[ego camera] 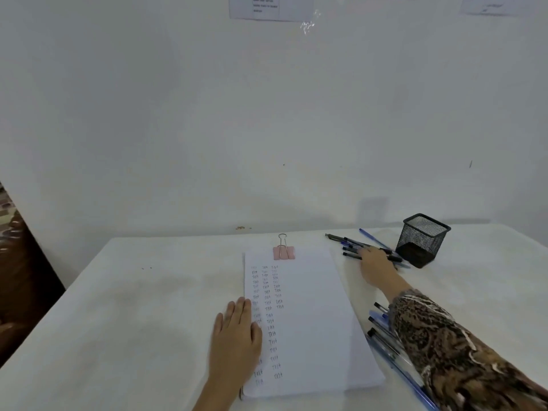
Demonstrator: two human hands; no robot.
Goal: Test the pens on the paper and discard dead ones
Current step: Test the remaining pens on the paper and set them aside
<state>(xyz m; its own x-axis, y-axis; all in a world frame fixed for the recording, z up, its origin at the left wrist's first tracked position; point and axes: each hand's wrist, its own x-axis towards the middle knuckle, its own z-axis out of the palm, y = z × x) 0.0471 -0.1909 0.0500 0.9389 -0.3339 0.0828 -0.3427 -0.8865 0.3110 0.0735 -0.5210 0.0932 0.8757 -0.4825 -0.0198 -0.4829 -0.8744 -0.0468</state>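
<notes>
Left hand (235, 336) lies flat, fingers spread, on paper (308, 321); right hand (375, 266) fingers, grip unclear, touch pens (353, 247).

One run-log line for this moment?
left hand: flat on paper | right hand: reaching pens | mesh holder: upright

"Test" handwritten repeatedly in columns on the paper (305, 321)

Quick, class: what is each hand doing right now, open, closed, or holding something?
Left hand: open, flat on the paper stack's left edge.
Right hand: reaching onto the far pens; its grip cannot be told.
</notes>
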